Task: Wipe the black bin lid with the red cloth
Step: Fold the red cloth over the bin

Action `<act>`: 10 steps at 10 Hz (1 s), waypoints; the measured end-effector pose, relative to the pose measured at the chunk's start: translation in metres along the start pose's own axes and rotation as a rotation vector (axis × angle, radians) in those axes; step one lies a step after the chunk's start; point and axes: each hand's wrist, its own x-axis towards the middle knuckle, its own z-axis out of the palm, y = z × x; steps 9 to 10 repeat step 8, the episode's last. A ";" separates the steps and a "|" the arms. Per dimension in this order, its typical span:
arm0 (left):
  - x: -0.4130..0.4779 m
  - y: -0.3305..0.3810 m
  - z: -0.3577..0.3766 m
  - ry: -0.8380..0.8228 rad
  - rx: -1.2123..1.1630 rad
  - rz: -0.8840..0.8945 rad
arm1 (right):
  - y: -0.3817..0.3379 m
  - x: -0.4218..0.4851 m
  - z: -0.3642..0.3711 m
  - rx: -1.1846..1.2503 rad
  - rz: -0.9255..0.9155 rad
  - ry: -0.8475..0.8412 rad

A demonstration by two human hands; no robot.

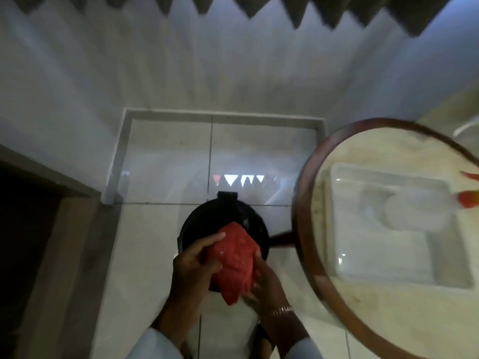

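Note:
A round black bin with its black lid (207, 221) stands on the white tiled floor straight below me. The red cloth (237, 260) is bunched up over the near half of the lid. My left hand (193, 263) grips the cloth's left side, fingers curled over its top. My right hand (261, 278) holds the cloth's right and lower edge; a bracelet shows at that wrist. I cannot tell whether the cloth touches the lid. The lid's near part is hidden by cloth and hands.
A round table with a brown rim (303, 203) stands close on the right, carrying a clear plastic tray (388, 268). A white wall corner and skirting (116, 156) lie beyond the bin. A dark doorway with a wooden frame (51, 229) is at left.

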 end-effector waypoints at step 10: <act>-0.031 0.093 0.180 -0.280 0.687 0.693 | -0.139 -0.060 -0.136 -0.882 -0.191 0.777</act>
